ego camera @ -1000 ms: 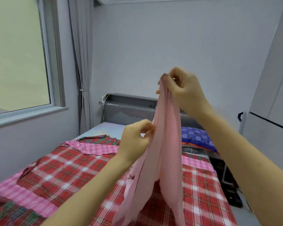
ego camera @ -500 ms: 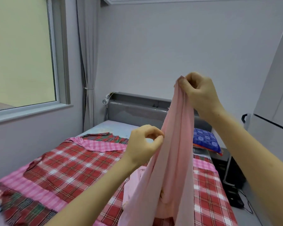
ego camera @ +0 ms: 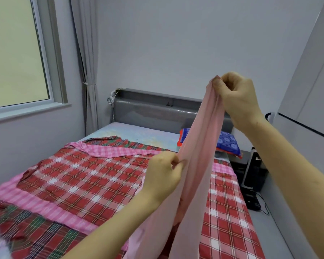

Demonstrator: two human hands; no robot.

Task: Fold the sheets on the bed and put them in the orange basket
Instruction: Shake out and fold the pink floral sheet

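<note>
My right hand (ego camera: 238,99) and left hand (ego camera: 164,176) pinch one bunched edge of the thin pink cotton sheet (ego camera: 198,156); twisted cloth risks a crooked fold.

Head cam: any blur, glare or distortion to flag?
Head view: soft even light, no hard shadows; thin pale pink sheet, left hand and right hand sharp; dark red-green plaid cloth at bottom-left corner smeared; glossy grey padded headboard shows mild sheen; tall white wardrobe edge leans, wide-angle distortion.
</note>
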